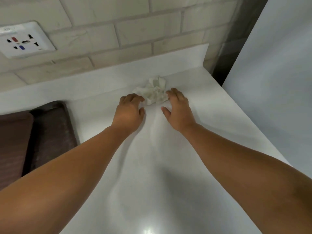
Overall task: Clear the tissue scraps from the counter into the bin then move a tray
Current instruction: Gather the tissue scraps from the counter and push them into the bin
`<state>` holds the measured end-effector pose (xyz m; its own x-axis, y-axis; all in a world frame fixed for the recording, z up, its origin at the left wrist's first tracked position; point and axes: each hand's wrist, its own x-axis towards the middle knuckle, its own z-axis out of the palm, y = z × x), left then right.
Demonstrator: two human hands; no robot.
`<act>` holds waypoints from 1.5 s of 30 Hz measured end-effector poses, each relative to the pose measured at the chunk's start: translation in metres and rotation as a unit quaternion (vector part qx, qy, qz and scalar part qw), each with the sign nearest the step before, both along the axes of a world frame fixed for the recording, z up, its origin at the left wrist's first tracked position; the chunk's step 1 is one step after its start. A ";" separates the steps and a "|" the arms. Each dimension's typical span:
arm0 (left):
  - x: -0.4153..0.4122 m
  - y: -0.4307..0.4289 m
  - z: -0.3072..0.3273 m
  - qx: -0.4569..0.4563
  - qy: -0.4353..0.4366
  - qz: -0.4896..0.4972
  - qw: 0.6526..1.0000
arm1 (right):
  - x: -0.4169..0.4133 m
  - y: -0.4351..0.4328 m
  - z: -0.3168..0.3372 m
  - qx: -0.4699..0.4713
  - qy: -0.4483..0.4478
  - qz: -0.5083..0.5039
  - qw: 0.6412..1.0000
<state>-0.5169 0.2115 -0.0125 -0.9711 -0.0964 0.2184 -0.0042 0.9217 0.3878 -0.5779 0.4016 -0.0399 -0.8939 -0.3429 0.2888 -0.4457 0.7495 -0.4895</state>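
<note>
At bench (185, 157) back edge | tissue wad (154, 92) lies between left hand (130, 110) and right hand (179, 107) | fingers (170, 92) loose, flanking it, nothing gripped | step: gather scraps | next: squeeze together, lift to bin

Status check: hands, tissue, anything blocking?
Both open: left hand and right hand flank the tissue scraps, no grip yet. Scraps bunched on the counter by back wall. Dark tray off left, out of the way; bin not in view.

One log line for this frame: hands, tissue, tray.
left hand: open, left of tissue scraps | right hand: open, right of them | scraps: heaped on counter | tray: far left, untouched
</note>
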 end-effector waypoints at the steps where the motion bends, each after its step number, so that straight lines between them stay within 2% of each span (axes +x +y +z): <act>1: -0.006 -0.001 -0.001 -0.004 0.005 0.003 1.000 | -0.009 -0.003 -0.003 -0.008 0.003 0.002 1.000; 6: -0.033 -0.005 -0.008 -0.021 0.063 0.039 0.997 | -0.037 -0.016 -0.012 0.006 0.067 0.033 0.997; 12: -0.055 -0.007 -0.011 -0.030 0.040 0.030 0.998 | -0.038 -0.017 -0.015 -0.087 0.130 -0.049 0.986; 17: -0.062 -0.005 0.001 -0.033 0.025 0.038 0.998 | -0.030 -0.011 -0.009 -0.143 0.112 -0.078 0.980; 20: -0.060 -0.002 0.013 -0.010 0.072 0.036 0.997 | -0.020 -0.005 -0.006 -0.166 0.089 -0.102 0.977; 23: -0.056 0.000 0.029 0.032 0.103 0.028 0.994 | -0.008 0.007 -0.004 -0.167 0.089 -0.101 0.977; 27: -0.040 0.006 0.061 0.126 0.075 0.045 0.988 | 0.010 0.023 0.003 -0.159 0.021 -0.105 0.981; 29: -0.029 0.011 0.076 0.245 0.056 0.058 0.966 | 0.020 0.030 0.008 -0.141 -0.012 -0.105 0.984; 31: -0.017 0.018 0.092 0.375 0.024 0.070 0.924 | 0.032 0.036 0.016 -0.127 -0.037 -0.105 0.986; 32: -0.011 0.021 0.100 0.410 0.005 0.072 0.909 | 0.038 0.038 0.021 -0.123 -0.047 -0.106 0.986; 36: 0.011 0.028 0.113 0.449 -0.034 0.047 0.892 | 0.062 0.048 0.044 -0.117 -0.070 -0.119 0.983; 39: 0.028 0.028 0.107 0.502 -0.044 0.039 0.863 | 0.076 0.056 0.053 -0.122 -0.089 -0.127 0.980; 41: 0.041 0.029 0.098 0.489 -0.062 0.050 0.869 | 0.084 0.060 0.056 -0.120 -0.102 -0.131 0.979; 45: 0.060 0.027 0.064 0.359 -0.132 0.096 0.919 | 0.096 0.062 0.059 -0.111 -0.129 -0.131 0.977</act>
<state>-0.4572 0.2380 0.0514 -0.9312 -0.2983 -0.2096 -0.3216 0.4012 0.8577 -0.4815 0.4636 0.0195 -0.9953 -0.0469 0.0844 -0.0935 0.6848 -0.7227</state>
